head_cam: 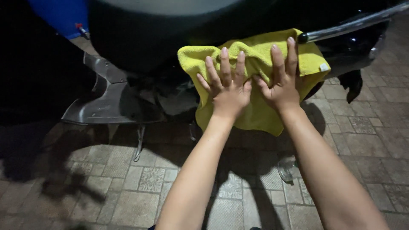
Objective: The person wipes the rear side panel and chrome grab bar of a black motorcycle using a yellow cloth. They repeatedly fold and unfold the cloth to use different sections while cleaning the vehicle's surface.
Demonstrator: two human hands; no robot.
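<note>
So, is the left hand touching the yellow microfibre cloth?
Touching. The head view shows the left hand pressed flat, fingers spread, on the yellow microfibre cloth, beside the right hand.

A paved yard outdoors at night, with a scooter parked on it.

Patterned paving stones (140,179) are covering the ground, a black scooter (140,38) is standing on its side stand (138,145), a blue barrel (59,15) is sitting behind it, and darkness is swallowing everything beyond, with hard shadows falling across the stones.

Yellow cloth (255,64), black scooter body (140,38), grey patterned paving (140,179).
</note>
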